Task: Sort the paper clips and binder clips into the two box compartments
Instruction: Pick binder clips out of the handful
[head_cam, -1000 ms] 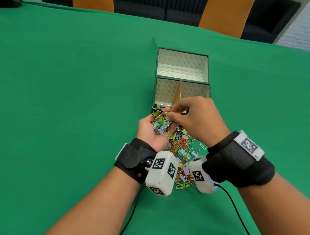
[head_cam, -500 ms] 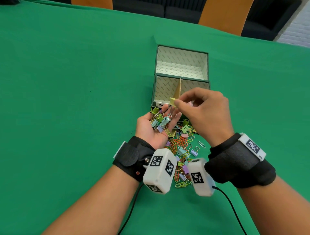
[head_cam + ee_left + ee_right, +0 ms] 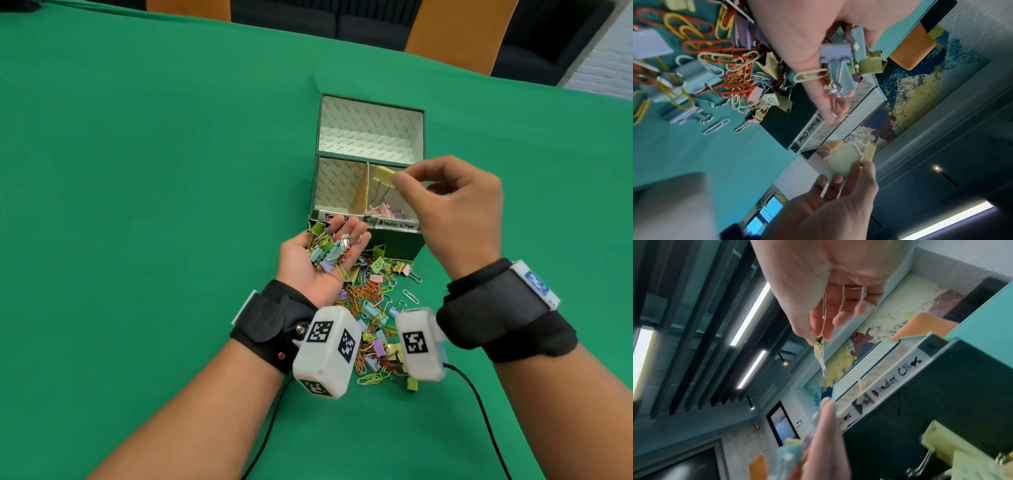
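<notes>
Head view: box (image 3: 394, 240) label (image 3: 396, 224) reads "Binder Clips".

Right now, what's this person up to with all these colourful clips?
They are sorting clips into a green box. The right hand pinches a pale yellow binder clip above the compartment labelled Binder Clips, where a few pink clips already lie. The left hand cups a handful of mixed clips, palm up. A mixed pile lies on the green table.
</notes>
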`<state>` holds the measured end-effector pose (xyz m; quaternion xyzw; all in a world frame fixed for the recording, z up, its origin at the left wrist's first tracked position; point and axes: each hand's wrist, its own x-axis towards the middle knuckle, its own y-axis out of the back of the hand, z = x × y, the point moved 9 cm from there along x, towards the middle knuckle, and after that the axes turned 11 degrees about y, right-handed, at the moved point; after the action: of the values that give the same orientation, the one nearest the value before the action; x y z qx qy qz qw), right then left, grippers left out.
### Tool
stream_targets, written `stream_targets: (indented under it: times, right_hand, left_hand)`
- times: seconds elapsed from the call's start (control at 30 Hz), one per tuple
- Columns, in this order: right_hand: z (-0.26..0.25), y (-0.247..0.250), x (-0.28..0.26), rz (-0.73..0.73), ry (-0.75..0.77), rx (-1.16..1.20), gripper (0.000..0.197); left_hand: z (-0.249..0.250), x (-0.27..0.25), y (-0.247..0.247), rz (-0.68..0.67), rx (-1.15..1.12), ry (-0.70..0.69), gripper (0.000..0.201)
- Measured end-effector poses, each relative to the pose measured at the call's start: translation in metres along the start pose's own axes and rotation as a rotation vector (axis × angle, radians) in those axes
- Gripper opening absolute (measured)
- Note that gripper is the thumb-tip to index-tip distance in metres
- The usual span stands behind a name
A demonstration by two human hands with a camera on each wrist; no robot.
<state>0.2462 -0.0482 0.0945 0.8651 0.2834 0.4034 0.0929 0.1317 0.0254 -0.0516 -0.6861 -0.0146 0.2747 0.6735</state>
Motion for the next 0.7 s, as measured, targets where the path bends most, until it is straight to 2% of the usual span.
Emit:
stream_targets:
  times: [0.13,0.2,0.33,0.47,0.57,0.7]
  right_hand:
    - [0.025,0.013,0.020,0.072,-0.045,-0.124,0.009]
    - [0.037,0.013,0.025,0.046,-0.069,-0.195,0.009]
    - [0.056,-0.012,0.014,-0.293,-0.145,-0.362,0.008]
    - [0.026,-0.017,0.005,-0.300,-0.035,-0.303,0.018]
    - [0.004,-0.034,-0.007,-0.454,0.003,-0.231,0.030]
    - [0.003,-0.052,-0.020,-0.618,0.021,-0.365,0.036]
  left_hand:
    - [-0.001,0.000,0.000,-0.004,-0.004,0.013,0.046]
    - [0.000,0.000,0.000,-0.005,-0.005,0.010,0.047]
    - [0.000,0.000,0.000,-0.010,-0.009,0.009,0.046]
    - [0.001,0.000,-0.001,-0.021,-0.007,0.007,0.051]
    - [0.003,0.000,-0.002,-0.013,0.008,-0.028,0.049]
    - [0.005,-0.002,0.001,0.029,0.012,-0.067,0.043]
